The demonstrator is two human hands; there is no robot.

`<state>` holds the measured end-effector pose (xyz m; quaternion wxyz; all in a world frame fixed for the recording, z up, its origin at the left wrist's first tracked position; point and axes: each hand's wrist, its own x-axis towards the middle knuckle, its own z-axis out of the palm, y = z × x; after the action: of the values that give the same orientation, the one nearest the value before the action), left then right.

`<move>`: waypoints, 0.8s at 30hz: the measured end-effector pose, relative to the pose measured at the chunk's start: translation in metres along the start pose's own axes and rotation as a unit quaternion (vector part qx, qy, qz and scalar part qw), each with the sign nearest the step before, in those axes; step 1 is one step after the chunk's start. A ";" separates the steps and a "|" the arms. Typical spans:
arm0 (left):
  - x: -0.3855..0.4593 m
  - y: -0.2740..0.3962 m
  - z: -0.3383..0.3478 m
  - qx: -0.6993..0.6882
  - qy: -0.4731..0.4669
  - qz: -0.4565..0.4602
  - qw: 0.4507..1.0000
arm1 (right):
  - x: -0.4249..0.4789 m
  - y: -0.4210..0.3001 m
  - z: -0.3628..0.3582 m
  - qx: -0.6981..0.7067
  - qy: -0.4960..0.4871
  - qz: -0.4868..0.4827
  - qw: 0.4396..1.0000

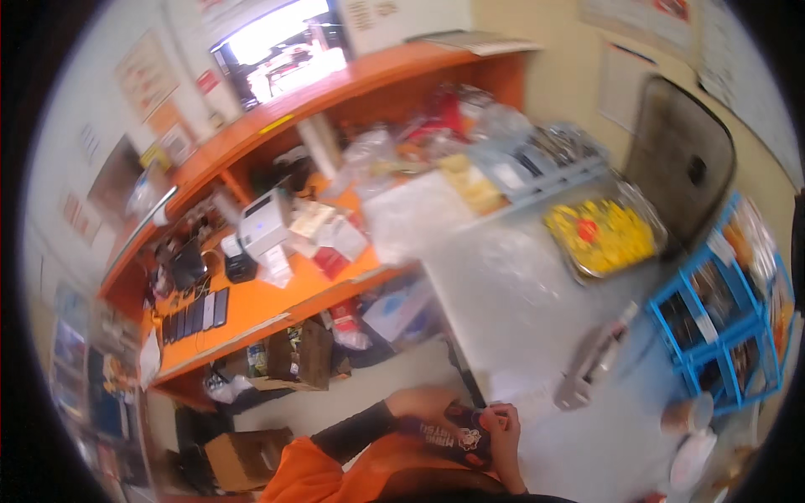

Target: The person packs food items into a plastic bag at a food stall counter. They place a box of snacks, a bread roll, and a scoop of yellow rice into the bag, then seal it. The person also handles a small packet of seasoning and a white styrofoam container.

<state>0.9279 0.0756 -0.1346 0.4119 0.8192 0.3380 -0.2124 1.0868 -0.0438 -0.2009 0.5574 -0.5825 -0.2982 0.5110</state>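
Observation:
In front of my body, at the metal table's near left edge, I hold a dark printed packet [449, 439] with light lettering and a small white cartoon figure. My left hand [422, 405], below a black sleeve, grips its left and upper side. The fingers of my right hand [504, 429] pinch its upper right corner, where a small red patch shows. Motion blur hides whether that patch is part of the packet. The metal table [497, 314] extends away on the right, with a tape dispenser [591, 364] lying on it, apart from my hands.
A tray of small yellow items [604, 236] stands at the table's far side. Blue compartment baskets [707, 320] and a plastic cup [688, 412] line the right. Several phones [196, 316] and a white label printer [264, 220] rest on the orange desk [251, 295]. Cardboard boxes [248, 459] sit below.

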 end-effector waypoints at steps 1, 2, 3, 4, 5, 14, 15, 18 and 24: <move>-0.017 -0.024 -0.005 -0.036 0.030 0.005 0.999 | 0.013 -0.008 0.028 -0.023 -0.041 0.004 0.999; -0.036 -0.048 -0.013 -0.069 0.059 0.010 0.996 | 0.026 -0.022 0.058 -0.044 -0.081 0.009 0.996; -0.052 -0.076 -0.020 -0.095 0.079 0.006 0.992 | 0.038 -0.030 0.086 -0.074 -0.118 0.013 0.990; -0.071 -0.100 -0.024 -0.124 0.095 0.000 0.988 | 0.060 -0.017 0.110 -0.261 -0.122 -0.180 0.940; -0.088 -0.122 -0.029 -0.151 0.109 -0.006 0.982 | 0.077 -0.011 0.134 -0.258 -0.154 -0.192 0.934; -0.207 -0.257 0.000 -0.281 0.316 -0.119 0.898 | 0.168 0.001 0.405 -0.163 -0.375 -0.156 0.899; -0.214 -0.271 0.010 -0.301 0.327 -0.156 0.882 | 0.176 0.006 0.430 -0.170 -0.391 -0.172 0.888; -0.224 -0.306 0.045 -0.380 0.351 -0.250 0.819 | 0.194 0.029 0.502 -0.163 -0.349 -0.269 0.883; -0.261 -0.318 0.063 -0.483 0.415 -0.358 0.683 | 0.259 0.131 0.627 -0.046 -0.378 -0.234 0.895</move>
<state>0.5138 0.0627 -0.1757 0.4608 0.3277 0.7973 0.2111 0.5536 0.3838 -0.3041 0.4788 -0.2841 -0.6369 0.5333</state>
